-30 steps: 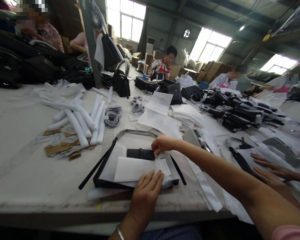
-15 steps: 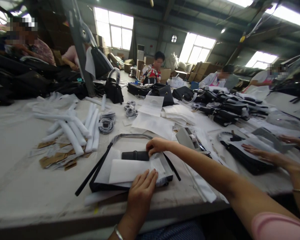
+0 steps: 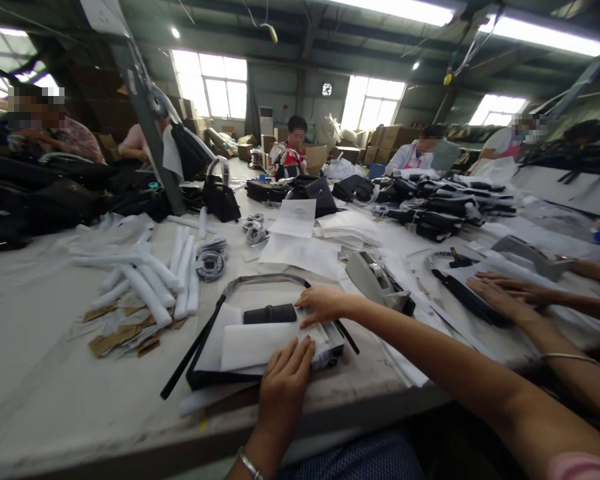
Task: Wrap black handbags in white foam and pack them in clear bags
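A black handbag [image 3: 200, 379] lies flat near the table's front edge, its plastic-wrapped handle [image 3: 260, 279] looping away from me. Over the bag is a white sheet [image 3: 233, 317], with a folded white foam piece [image 3: 253, 343] on top. A dark band [image 3: 270, 313] shows just beyond that piece. My left hand [image 3: 286, 370] rests flat on the right part of the foam piece, fingers extended. Across the bag's upper right corner reaches my right hand [image 3: 323, 305], its fingers apart and touching clear plastic [image 3: 320, 332]. Whether any plastic is caught under its fingertips is hidden.
A grey tape dispenser [image 3: 367, 277] stands right of the bag. White foam rolls [image 3: 145, 293] and brown paper tags [image 3: 113, 340] lie left, near coiled wrapped straps [image 3: 211, 263]. A co-worker's hands [image 3: 500, 293] are over another bag at right. Black bags [image 3: 430, 207] are piled farther back.
My right hand has gone from a pinch at the plastic to spread, straighter fingers. My left hand stays on the foam piece. The whole view has shifted slightly.
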### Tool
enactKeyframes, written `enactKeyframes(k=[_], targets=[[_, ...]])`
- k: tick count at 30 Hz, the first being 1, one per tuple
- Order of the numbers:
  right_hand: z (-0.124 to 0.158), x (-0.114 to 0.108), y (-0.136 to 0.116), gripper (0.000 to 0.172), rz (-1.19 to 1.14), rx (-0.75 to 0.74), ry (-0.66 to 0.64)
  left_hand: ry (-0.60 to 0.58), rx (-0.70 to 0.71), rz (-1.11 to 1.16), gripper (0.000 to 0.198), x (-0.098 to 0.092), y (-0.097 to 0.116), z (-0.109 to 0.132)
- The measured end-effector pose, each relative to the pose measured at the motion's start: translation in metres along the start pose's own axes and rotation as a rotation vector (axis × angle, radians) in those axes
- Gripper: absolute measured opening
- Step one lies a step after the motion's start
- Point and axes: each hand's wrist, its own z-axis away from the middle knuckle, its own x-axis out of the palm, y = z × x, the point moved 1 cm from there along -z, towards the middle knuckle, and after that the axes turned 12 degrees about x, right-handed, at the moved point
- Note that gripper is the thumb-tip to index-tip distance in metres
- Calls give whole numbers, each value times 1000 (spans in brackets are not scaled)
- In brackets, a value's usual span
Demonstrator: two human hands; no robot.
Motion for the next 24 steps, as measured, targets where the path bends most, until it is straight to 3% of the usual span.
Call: enactKeyframes(k=[3,8,11,14,18,21,24], targets=[[6,9,1,68,46,-39,-97,7,5,-4,36,0,0,1],[-15,3,-1,80,108,88,-259,-15,12,-1,37,-3,0,2],[-32,-3,-2,70,22,170,-412,-34,-3,-5,37,-4,1,2],[-42,-5,-2,43,-74,216,-452,-60,-2,-9,37,-5,2,2],[-38,-4,1,19,-175,234,-317,-90,14,-12,38,-5,1,2],[-16,-1,-3,21,-232,255,-68,-97,19,-5,40,-6,1,1],[26,14,-17,31,-282,282,225,-120,16,33,40,-11,0,-4]])
